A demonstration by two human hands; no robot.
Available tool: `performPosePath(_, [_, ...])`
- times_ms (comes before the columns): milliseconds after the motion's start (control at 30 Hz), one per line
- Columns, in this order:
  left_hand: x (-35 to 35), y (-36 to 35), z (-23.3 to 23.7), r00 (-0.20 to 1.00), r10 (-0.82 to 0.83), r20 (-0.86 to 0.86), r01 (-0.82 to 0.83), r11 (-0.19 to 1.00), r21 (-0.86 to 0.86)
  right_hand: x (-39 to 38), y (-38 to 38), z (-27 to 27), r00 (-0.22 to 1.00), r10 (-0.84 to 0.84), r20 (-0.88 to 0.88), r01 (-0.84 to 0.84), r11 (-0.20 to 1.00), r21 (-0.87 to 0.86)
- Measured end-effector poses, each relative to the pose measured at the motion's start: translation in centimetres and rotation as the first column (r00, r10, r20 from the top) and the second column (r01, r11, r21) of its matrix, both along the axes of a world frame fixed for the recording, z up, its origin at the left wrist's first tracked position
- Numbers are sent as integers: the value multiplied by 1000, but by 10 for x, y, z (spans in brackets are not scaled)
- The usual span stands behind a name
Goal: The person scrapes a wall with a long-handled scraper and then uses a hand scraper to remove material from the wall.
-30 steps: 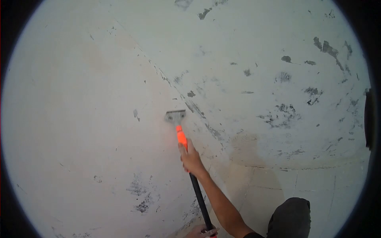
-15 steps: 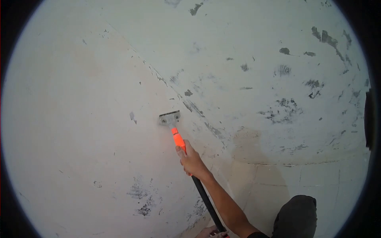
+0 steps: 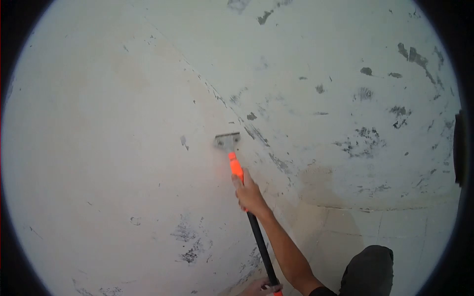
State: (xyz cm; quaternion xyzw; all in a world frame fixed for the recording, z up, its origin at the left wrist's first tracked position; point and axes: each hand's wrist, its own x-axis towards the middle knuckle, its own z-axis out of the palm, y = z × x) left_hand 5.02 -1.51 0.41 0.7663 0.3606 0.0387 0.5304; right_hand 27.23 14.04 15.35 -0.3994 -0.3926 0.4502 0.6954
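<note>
A scraper (image 3: 227,141) with a wide grey head lies with its blade edge against the pale wall (image 3: 108,163), left of the corner line. Its orange neck runs into a long black handle (image 3: 260,241). My right hand (image 3: 251,195) is wrapped round the handle just below the orange part. Low in the view, my left hand (image 3: 260,287) is closed round the lower end of the handle, near another orange piece; the frame edge partly cuts it off.
The adjoining wall (image 3: 306,54) at the right bears dark patches and scuffs. Below it is a tiled floor (image 3: 395,232) with faint lines. A dark-clothed knee (image 3: 370,271) shows at the lower right, and a dark object (image 3: 459,148) stands at the right edge.
The view has shifted, so the wall marks sit farther right. The scraper head has moved slightly up the wall, with both hands still round the handle.
</note>
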Motion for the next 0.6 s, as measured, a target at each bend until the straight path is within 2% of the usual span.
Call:
performPosePath(33, [2, -2, 3, 1000, -4, 6, 4, 1000, 14, -5, -5, -1, 999, -10, 49, 10, 1000, -3])
performPosePath(100, [5, -12, 6, 986, -98, -133, 115, 986, 125, -11, -13, 1, 998, -6, 63, 6, 1000, 5])
performPosePath(167, [5, -10, 4, 990, -74, -119, 86, 991, 98, -10, -9, 8, 998, 3, 67, -3, 1000, 2])
performPosePath(233, [17, -4, 21, 989, 89, 117, -86, 996, -29, 7, 7, 31, 999, 9, 31, -10, 1000, 29])
performPosePath(333, [17, 11, 42, 975, 176, 134, -179, 984, 8, 18, 22, 61, 999, -27, -31, 30, 997, 72])
performPosePath(467, [18, 2, 42, 981, 165, 106, -164, 986, -13, 9, 14, 48, 998, -58, -17, 59, 994, 88])
performPosePath(533, [37, -26, 65, 996, 85, -32, -79, 983, 167, -6, -3, 24, 997, -33, 68, 31, 999, 28])
performPosePath(600, [19, -19, 21, 1000, 16, -10, -15, 993, 121, -18, -16, 6, 997, -14, 72, 12, 999, 36])
